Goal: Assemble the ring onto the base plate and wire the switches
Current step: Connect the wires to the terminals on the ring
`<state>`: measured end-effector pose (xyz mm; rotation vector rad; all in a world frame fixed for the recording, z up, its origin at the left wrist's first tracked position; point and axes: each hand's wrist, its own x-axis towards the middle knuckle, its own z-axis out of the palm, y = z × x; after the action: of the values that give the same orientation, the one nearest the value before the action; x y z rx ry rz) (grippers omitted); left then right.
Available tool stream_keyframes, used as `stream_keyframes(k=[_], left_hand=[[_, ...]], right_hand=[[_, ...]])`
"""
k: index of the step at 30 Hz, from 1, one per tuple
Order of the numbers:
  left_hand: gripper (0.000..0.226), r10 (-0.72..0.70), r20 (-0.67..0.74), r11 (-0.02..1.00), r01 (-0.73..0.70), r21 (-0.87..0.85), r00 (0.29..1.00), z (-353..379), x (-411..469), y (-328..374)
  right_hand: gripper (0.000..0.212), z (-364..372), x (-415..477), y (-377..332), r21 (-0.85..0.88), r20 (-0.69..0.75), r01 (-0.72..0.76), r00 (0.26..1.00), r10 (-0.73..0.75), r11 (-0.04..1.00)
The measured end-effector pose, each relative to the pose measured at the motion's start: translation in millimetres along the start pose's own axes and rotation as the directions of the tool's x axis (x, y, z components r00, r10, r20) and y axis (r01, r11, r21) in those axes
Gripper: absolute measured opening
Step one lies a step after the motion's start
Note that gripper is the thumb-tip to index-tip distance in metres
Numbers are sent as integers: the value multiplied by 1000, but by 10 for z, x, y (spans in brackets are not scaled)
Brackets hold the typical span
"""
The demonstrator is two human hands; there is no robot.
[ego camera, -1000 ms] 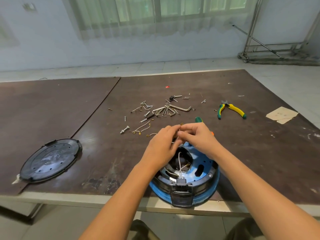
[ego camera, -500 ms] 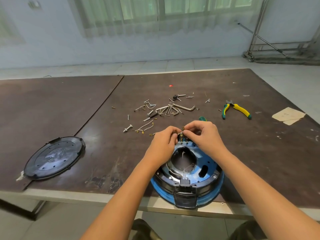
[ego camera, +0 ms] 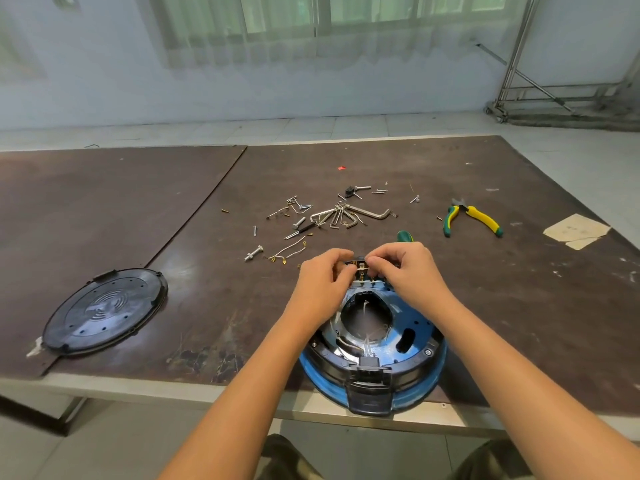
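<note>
Soft daylight comes through the curtained window [ego camera: 284,19] beyond the bench [ego camera: 519,306]; shadows are faint, a pale sheen marks the bench, straight lines bow toward the edges.

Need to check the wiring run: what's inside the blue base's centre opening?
Thin white wires cross the dark opening toward the black connector block at the near rim. Their far ends are hidden under the left hand and right hand.

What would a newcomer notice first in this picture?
The left hand and right hand meet in the middle and pinch small terminals on the far edge of the round blue base plate, which stands at the near edge of the table. A black round cover lies far left; screws, hex keys and yellow-green pliers are scattered beyond the hands.
</note>
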<state>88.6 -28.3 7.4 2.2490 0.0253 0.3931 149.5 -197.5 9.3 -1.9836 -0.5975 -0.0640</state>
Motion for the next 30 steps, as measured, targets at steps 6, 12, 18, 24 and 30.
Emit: stream_keyframes(k=[6,12,18,24,30], left_hand=[[21,12,-74,999,-9,51,997,9,-33,-20],[4,16,-76,990,-5,144,997,30,-42,10],[9,-12,-113,940,50,337,994,41,-44,-9],[3,-115,-36,917,120,380,993,29,-24,-6],[5,-236,22,882,205,425,971,58,35,28]], right_hand=[[13,37,11,-12,-72,-34,-66,997,63,995],[9,24,5,-11,-87,-130,-43,991,32,995],[20,3,-34,-18,-215,-227,98,963,-147,972],[44,131,32,30,-507,167,83,986,4,858],[76,179,126,112,-666,228,166,974,-13,728]])
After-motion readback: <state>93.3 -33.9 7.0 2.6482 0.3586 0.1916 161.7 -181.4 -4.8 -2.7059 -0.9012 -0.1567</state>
